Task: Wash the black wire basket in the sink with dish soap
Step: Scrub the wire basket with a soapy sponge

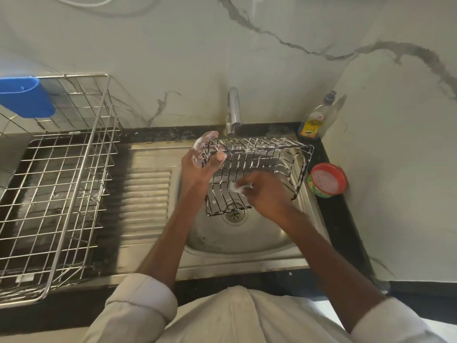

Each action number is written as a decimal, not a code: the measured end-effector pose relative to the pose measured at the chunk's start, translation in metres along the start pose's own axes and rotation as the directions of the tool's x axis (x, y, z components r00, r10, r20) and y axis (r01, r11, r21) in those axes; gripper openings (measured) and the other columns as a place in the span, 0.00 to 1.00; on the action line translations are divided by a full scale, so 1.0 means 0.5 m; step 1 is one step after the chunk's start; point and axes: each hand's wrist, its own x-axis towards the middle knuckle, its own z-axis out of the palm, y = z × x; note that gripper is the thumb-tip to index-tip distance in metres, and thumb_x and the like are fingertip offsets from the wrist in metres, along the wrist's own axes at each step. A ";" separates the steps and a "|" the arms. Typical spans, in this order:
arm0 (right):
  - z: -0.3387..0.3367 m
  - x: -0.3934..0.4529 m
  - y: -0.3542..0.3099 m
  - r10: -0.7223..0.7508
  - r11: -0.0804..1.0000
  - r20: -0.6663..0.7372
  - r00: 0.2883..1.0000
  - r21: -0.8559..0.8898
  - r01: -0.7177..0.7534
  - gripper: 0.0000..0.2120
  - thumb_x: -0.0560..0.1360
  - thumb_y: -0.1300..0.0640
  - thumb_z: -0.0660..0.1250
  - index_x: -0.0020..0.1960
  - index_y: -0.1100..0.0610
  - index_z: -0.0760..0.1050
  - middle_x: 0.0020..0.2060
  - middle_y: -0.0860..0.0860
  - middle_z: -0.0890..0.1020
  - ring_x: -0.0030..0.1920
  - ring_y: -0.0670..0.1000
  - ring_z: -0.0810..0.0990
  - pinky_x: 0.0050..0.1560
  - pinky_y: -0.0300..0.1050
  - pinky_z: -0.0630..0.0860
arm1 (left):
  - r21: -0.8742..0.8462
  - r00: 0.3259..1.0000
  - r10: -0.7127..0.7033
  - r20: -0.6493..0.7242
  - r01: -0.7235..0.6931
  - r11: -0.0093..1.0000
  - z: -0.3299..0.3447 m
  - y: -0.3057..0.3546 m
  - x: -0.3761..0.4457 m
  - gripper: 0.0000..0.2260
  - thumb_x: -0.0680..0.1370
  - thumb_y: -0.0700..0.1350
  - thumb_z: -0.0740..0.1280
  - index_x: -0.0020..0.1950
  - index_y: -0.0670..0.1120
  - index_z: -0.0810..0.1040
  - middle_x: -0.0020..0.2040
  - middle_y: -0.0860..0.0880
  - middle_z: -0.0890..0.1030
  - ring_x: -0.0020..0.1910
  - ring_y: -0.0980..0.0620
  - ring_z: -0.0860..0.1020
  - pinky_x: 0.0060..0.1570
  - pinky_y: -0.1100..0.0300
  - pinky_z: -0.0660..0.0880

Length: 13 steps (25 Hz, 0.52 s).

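The black wire basket (262, 159), streaked with white foam, is held tilted over the steel sink (237, 241), above the drain. My left hand (200, 159), soapy, grips the basket's left end, thumb over a wire. My right hand (264, 194) is inside the basket and pinches a small foamy scrub pad (236, 188) against the wires. A dish soap bottle (312, 120) stands at the sink's back right corner. A round red and green tub of soap paste (327, 180) sits on the counter right of the sink.
The chrome tap (233, 112) rises behind the basket; no water shows. A large steel dish rack (57, 179) with a blue plastic holder (24, 97) fills the left counter beside the ribbed drainboard (148, 191). Marble walls close the back and right.
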 end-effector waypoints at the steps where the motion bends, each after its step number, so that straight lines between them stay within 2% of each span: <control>1: 0.024 0.015 -0.021 -0.020 1.000 0.024 1.000 -0.022 0.021 0.12 0.79 0.61 0.71 0.58 0.47 0.85 0.59 0.44 0.86 0.54 0.43 0.82 0.55 0.38 0.78 | -0.017 1.000 -0.016 0.006 0.016 1.000 0.005 0.005 -0.002 0.34 0.74 0.69 0.73 0.73 0.49 0.79 0.72 0.53 0.80 0.73 0.45 0.77 0.68 0.31 0.75; 2: 0.046 0.024 -0.038 -0.036 0.996 0.054 0.998 -0.077 0.040 0.13 0.79 0.60 0.72 0.59 0.46 0.85 0.59 0.44 0.85 0.57 0.45 0.83 0.58 0.41 0.78 | -0.041 1.000 -0.024 0.005 0.024 0.999 0.009 0.009 -0.003 0.36 0.74 0.69 0.74 0.73 0.47 0.79 0.72 0.52 0.80 0.72 0.46 0.78 0.66 0.36 0.78; 4: 0.064 0.022 -0.056 -0.068 0.979 0.123 0.990 -0.181 0.090 0.14 0.76 0.62 0.73 0.57 0.46 0.86 0.57 0.44 0.86 0.58 0.47 0.84 0.57 0.43 0.78 | -0.088 1.000 -0.008 -0.003 0.007 0.996 0.012 0.015 -0.003 0.37 0.73 0.69 0.74 0.73 0.45 0.79 0.72 0.51 0.80 0.68 0.46 0.80 0.59 0.43 0.82; 6: 0.034 -0.003 -0.046 -0.137 0.979 0.240 0.961 -0.117 0.168 0.15 0.74 0.66 0.72 0.52 0.48 0.88 0.53 0.45 0.88 0.53 0.47 0.86 0.55 0.42 0.80 | -0.105 1.000 0.013 -0.006 -0.014 0.994 0.005 0.007 0.004 0.36 0.74 0.69 0.74 0.73 0.46 0.79 0.72 0.53 0.80 0.68 0.46 0.80 0.56 0.40 0.83; 8: -0.001 -0.025 -0.039 -0.151 0.986 0.325 0.934 -0.013 0.164 0.15 0.74 0.67 0.72 0.52 0.50 0.88 0.52 0.45 0.88 0.49 0.43 0.85 0.54 0.40 0.81 | -0.110 1.000 0.002 -0.016 -0.004 0.994 -0.002 -0.003 0.008 0.36 0.73 0.70 0.74 0.73 0.48 0.79 0.73 0.54 0.79 0.70 0.45 0.79 0.57 0.40 0.83; 9: -0.006 -0.025 -0.042 -0.117 0.993 0.261 0.958 0.010 0.118 0.14 0.75 0.66 0.72 0.53 0.49 0.88 0.54 0.45 0.88 0.49 0.43 0.85 0.53 0.40 0.81 | -0.117 1.000 -0.016 -0.020 0.013 0.993 -0.002 -0.003 0.008 0.37 0.72 0.71 0.74 0.73 0.49 0.79 0.73 0.54 0.79 0.69 0.42 0.79 0.58 0.41 0.83; 10: 0.002 -0.015 -0.047 -0.073 0.997 0.138 0.988 0.027 0.070 0.14 0.76 0.64 0.71 0.54 0.49 0.87 0.55 0.45 0.87 0.50 0.43 0.85 0.53 0.41 0.81 | -0.124 0.999 -0.028 -0.020 0.025 0.992 0.003 -0.001 0.006 0.38 0.72 0.71 0.74 0.73 0.48 0.79 0.73 0.53 0.80 0.67 0.40 0.81 0.58 0.43 0.83; 11: 0.018 0.001 -0.056 -0.041 0.999 0.049 0.998 0.025 0.040 0.13 0.76 0.63 0.71 0.55 0.48 0.87 0.56 0.45 0.87 0.51 0.44 0.85 0.53 0.41 0.81 | -0.132 0.999 -0.032 -0.021 0.029 0.991 0.008 0.000 0.004 0.39 0.71 0.71 0.74 0.73 0.46 0.78 0.72 0.51 0.81 0.64 0.42 0.83 0.57 0.46 0.83; 13: 0.062 0.020 -0.085 -0.054 0.992 0.099 0.994 -0.110 0.065 0.15 0.74 0.63 0.72 0.55 0.46 0.87 0.54 0.46 0.88 0.52 0.49 0.85 0.54 0.45 0.82 | -0.141 1.000 -0.023 -0.016 0.021 0.990 0.018 -0.001 0.000 0.41 0.73 0.69 0.74 0.73 0.40 0.77 0.70 0.44 0.82 0.56 0.49 0.86 0.53 0.46 0.83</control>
